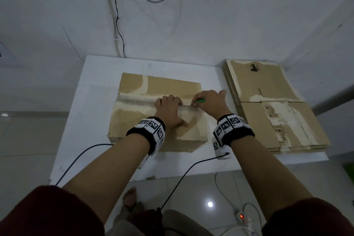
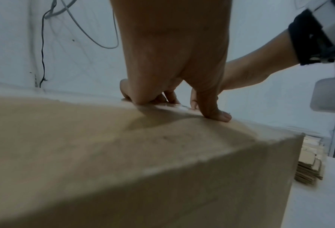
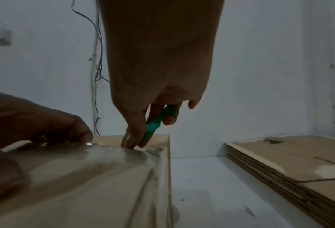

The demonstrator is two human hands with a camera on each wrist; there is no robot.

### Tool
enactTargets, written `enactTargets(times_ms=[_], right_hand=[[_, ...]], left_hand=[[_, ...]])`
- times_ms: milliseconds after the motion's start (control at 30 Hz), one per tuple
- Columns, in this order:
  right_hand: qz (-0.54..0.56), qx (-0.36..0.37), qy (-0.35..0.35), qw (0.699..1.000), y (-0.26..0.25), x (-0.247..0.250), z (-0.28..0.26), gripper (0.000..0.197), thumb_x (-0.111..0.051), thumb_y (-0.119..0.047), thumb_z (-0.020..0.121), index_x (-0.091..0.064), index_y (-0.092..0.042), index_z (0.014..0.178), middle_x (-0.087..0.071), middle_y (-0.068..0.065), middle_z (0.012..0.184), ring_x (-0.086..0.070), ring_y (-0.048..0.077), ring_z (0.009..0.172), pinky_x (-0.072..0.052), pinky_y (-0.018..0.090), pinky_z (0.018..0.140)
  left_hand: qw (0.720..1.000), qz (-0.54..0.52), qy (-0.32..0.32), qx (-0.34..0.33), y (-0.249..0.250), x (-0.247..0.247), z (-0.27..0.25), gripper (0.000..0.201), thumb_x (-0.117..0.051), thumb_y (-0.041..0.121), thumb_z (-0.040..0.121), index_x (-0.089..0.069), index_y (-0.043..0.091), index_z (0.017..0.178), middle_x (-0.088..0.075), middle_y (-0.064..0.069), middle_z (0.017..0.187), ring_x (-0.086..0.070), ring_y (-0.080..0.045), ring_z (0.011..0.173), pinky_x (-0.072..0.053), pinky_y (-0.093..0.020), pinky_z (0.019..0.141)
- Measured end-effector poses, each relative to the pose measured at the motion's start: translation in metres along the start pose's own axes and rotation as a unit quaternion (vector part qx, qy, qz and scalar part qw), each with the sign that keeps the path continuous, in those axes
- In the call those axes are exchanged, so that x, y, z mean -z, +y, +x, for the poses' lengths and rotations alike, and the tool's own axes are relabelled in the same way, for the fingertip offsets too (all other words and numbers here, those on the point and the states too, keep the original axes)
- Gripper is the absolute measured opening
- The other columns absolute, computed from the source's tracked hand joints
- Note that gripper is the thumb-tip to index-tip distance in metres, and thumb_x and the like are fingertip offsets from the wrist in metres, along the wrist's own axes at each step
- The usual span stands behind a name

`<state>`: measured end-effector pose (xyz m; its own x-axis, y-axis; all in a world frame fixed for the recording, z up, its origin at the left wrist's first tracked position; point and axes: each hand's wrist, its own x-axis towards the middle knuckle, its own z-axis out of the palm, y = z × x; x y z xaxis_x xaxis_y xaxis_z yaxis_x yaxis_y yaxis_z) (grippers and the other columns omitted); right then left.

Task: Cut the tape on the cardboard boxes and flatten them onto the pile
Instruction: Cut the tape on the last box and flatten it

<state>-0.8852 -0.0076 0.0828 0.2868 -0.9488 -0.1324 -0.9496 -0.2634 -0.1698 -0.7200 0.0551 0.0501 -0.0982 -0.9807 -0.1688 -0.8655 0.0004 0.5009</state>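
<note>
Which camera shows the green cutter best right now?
Right wrist: the green cutter shows clearly, pinched in the right hand at the tape. Head shows only a green sliver; left wrist does not show it.

Box (image 1: 153,113) on tabletop (image 1: 92,105), near middle. Pile (image 1: 272,105) of flattened boxes right of box, apart from it, on tabletop's right side by wall. Tape seam (image 1: 134,101) runs left-right across box top. Left hand (image 1: 170,109) on box top at seam, thumb toward near edge. Right hand (image 1: 208,103) just right of left hand, over seam's right end, cutter (image 1: 200,100) between its fingers, tip down at seam. Cables (image 1: 118,30) on wall behind tabletop. Floor before tabletop; foot (image 1: 130,197) on it.
</note>
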Motion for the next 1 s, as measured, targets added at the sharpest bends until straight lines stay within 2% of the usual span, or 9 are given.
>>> enactTargets(times_ms=[133,233,400,533,633,767,833,900,1000], right_hand=[[0.039,-0.049,-0.007,0.998,0.029,0.002,-0.006,0.011,-0.065,-0.039,0.087,-0.072,-0.034,0.081,-0.069,-0.016,0.092,-0.053,0.007,0.091,-0.015,0.041,0.095],[0.123,-0.075,0.000,0.990,0.044,-0.001,-0.009,0.013,-0.064,-0.048,0.080,-0.071,-0.038,0.077,-0.070,-0.021,0.087,-0.060,0.005,0.092,-0.021,0.047,0.106],[0.178,-0.079,-0.002,0.981,0.041,-0.007,-0.016,0.009,-0.065,-0.050,0.074,-0.069,-0.042,0.072,-0.070,-0.022,0.080,-0.063,0.005,0.089,-0.032,0.051,0.103],[0.215,-0.083,-0.038,0.972,0.052,-0.015,-0.011,0.022,-0.061,-0.062,0.058,-0.068,-0.049,0.073,-0.067,-0.027,0.072,-0.064,0.008,0.085,-0.038,0.055,0.100],[0.261,-0.097,-0.069,0.958,0.055,-0.013,-0.016,0.015,-0.070,-0.047,0.062,-0.074,-0.040,0.075,-0.070,-0.017,0.070,-0.065,0.014,0.090,-0.038,0.051,0.102],[0.360,-0.119,-0.100,0.920,0.054,-0.006,-0.033,0.012,-0.070,0.001,0.080,-0.074,-0.009,0.085,-0.071,-0.008,0.069,-0.065,0.001,0.071,-0.043,0.019,0.080],[0.386,-0.126,-0.118,0.906,0.056,-0.006,-0.042,0.017,-0.065,0.009,0.082,-0.070,-0.006,0.084,-0.069,-0.012,0.060,-0.062,-0.006,0.057,-0.042,0.009,0.062],[0.404,-0.138,-0.118,0.897,0.059,-0.013,-0.050,0.014,-0.064,0.006,0.084,-0.070,-0.007,0.086,-0.070,-0.010,0.068,-0.059,-0.006,0.059,-0.036,0.014,0.053],[0.450,-0.153,-0.066,0.877,0.065,-0.029,-0.059,0.009,-0.065,-0.007,0.089,-0.071,-0.013,0.088,-0.070,-0.004,0.086,-0.060,0.001,0.074,-0.036,0.019,0.055]], left_hand=[[1.000,-0.015,-0.021,-0.004,0.002,0.002,0.002,0.073,-0.080,0.050,0.065,-0.044,0.020,0.121,-0.050,-0.002,0.120,-0.038,-0.024,0.113,-0.024,-0.035,0.094],[0.999,-0.018,-0.032,-0.001,0.005,0.003,0.004,0.074,-0.081,0.048,0.066,-0.044,0.017,0.122,-0.051,-0.004,0.122,-0.037,-0.024,0.116,-0.024,-0.036,0.096],[0.999,0.025,-0.047,0.005,0.009,0.003,0.004,0.075,-0.069,0.065,0.068,-0.048,0.026,0.129,-0.051,-0.002,0.121,-0.037,-0.025,0.117,-0.024,-0.039,0.096],[0.999,0.039,-0.015,-0.009,0.010,-0.004,0.001,0.065,-0.069,0.064,0.070,-0.050,0.031,0.123,-0.051,0.003,0.118,-0.039,-0.021,0.115,-0.023,-0.041,0.094],[0.999,0.032,0.017,-0.021,0.012,-0.006,-0.002,0.062,-0.071,0.061,0.069,-0.051,0.032,0.121,-0.050,0.008,0.116,-0.038,-0.019,0.114,-0.021,-0.040,0.094],[0.998,0.018,0.057,-0.034,0.017,-0.004,-0.005,0.058,-0.073,0.057,0.068,-0.053,0.033,0.116,-0.050,0.011,0.113,-0.038,-0.017,0.112,-0.019,-0.037,0.093],[0.994,-0.001,0.104,-0.045,0.020,0.004,-0.003,0.054,-0.076,0.053,0.066,-0.053,0.033,0.110,-0.050,0.013,0.110,-0.038,-0.016,0.110,-0.017,-0.035,0.090],[0.988,-0.004,0.137,-0.066,0.024,0.014,-0.001,0.052,-0.078,0.049,0.064,-0.052,0.032,0.105,-0.049,0.015,0.105,-0.038,-0.014,0.105,-0.014,-0.032,0.084],[0.980,0.000,0.170,-0.103,0.030,0.026,-0.002,0.046,-0.077,0.049,0.064,-0.050,0.027,0.095,-0.050,0.013,0.097,-0.043,-0.012,0.095,-0.015,-0.032,0.085]])
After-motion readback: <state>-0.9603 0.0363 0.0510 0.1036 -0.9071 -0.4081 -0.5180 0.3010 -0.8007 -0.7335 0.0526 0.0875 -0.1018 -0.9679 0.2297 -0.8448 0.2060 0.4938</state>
